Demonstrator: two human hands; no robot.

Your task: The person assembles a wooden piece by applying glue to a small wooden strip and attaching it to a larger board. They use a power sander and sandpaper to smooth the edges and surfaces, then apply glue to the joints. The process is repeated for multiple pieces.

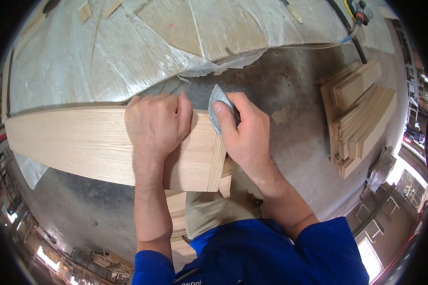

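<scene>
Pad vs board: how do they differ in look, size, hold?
Colour: the pad is speckled grey, the board pale wood.
Size: the pad is small, the board far longer and broader.
Hold: the right hand pinches the pad; the left hand is on the board.
Shared: each has a bare hand on it.

The wide surface (114, 61), reaching from 10 to nearly 2 o'clock, is covered with wrinkled clear plastic sheeting (150, 71). On it lie two small wood scraps (84, 12) near 11 o'clock, a narrow tool with a pale end (296, 15) at 1 o'clock, and a power tool with a yellow ring (360, 18) between 1 and 2 o'clock. Its near edge bears a ragged, drooping fringe of plastic (242, 61) around 12 o'clock.
</scene>
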